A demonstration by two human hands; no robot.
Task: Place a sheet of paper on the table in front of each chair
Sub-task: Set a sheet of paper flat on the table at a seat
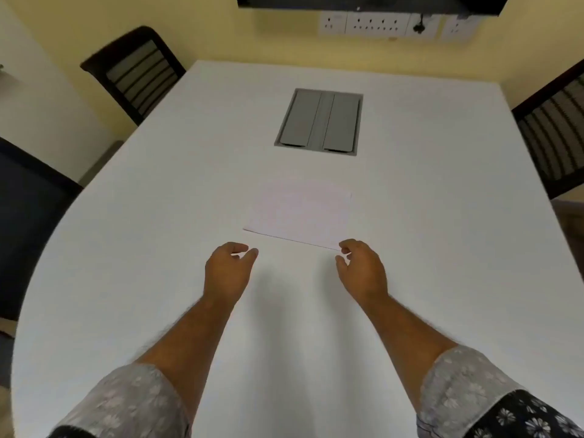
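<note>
Paper position: a white sheet of paper [300, 213] lay flat on the white table [442, 248], centred ahead of the person, its near edge just beyond both hands; whether it was one sheet or a thin stack could not be told.
Sleeves: both forearms reached forward from the bottom of the view, with grey flower-patterned sleeves [132, 403] rolled back near the elbows.
Left hand: the left hand [226, 273] hovered over the table just short of the paper's near left corner, fingers curled loosely with thumb and forefinger parted; it held nothing.
Right hand: the right hand [363, 270] was at the paper's near right corner, fingers bent and parted; the fingertips seemed to meet the corner, but whether they pinched it could not be told.
Table centre: beyond the paper, a grey cable hatch [319, 121] with two flaps sat set into the tabletop.
Chairs: dark chairs stood around the table, one at the near left [28, 216], one at the far left [136, 71] and one at the right [556, 134].
Far wall: a row of white wall sockets [376, 25] ran along the yellow wall under a dark screen edge [363, 1].
</note>
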